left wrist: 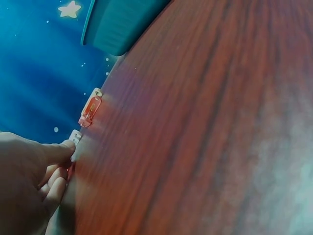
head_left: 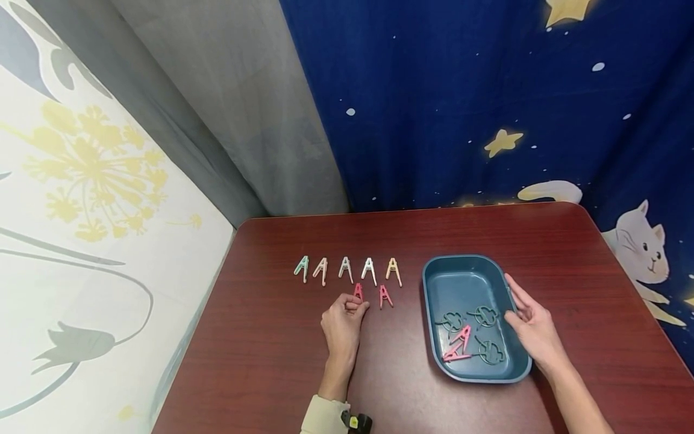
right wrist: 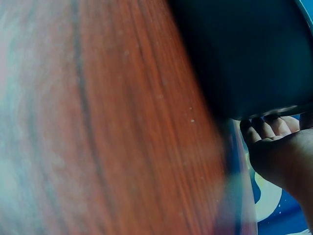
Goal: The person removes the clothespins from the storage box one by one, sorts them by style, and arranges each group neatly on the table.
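hands both grasp, the left (head_left: 343, 325) pinching a red clip (head_left: 358, 290) (second clip (head_left: 385, 296) nearby), the right (head_left: 534, 331) gripping a blue tray (head_left: 466, 289).

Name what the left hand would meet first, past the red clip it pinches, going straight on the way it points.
Likely the white clip, second from the right in the far row, beyond the left hand and its red clip. Depth is hard to judge, so it might narrowly miss.

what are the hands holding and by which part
The left hand pinches a red clip by its near end; the right hand grips the blue tray by its right side.
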### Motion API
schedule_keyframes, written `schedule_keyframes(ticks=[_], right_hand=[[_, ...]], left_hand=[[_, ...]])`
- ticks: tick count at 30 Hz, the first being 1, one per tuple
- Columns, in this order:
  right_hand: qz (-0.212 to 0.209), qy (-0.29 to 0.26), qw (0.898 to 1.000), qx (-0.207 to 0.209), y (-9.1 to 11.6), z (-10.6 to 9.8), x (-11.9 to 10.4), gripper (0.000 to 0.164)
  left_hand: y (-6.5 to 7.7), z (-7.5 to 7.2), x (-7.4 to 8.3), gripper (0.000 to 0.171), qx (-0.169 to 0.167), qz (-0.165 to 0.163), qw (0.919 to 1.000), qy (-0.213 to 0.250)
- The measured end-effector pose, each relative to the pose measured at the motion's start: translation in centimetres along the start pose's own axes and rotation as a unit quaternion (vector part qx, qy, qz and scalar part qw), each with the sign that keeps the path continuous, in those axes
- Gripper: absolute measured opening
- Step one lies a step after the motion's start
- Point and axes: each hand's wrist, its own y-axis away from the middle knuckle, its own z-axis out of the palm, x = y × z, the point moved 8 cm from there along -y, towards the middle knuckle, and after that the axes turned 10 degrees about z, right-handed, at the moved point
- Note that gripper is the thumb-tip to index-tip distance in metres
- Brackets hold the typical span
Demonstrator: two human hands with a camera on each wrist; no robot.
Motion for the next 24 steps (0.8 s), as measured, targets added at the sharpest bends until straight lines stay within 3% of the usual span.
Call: schedule_keyframes(ticks=[12,16,21,24], right_hand=[[0.005,0.005,1.0,0.002,0.1,-0.1,0.1,0.073],[0.006,0.004,1.0,0.0,0.1,0.0,0.2,0.073],[0.006,0.004,1.0,0.001,0.0,-0.1,0.2,0.073],[0.007,0.01,1.0,0.003,-0.1,-0.1,0.1,0.074]], left_hand=[[0.0,0.2,0.1,0.027,-0.018,-0.01,0.9998,-0.004],[-0.4,-0.2,0.7,0.026,-0.005,-0.015,0.9998,0.015],[-2.1,-0.4,2.9,0.019,0.009,0.004,0.9973,0.073],[-3.4,0.2,5.0,0.011,-0.006,0.027,0.9898,0.14]])
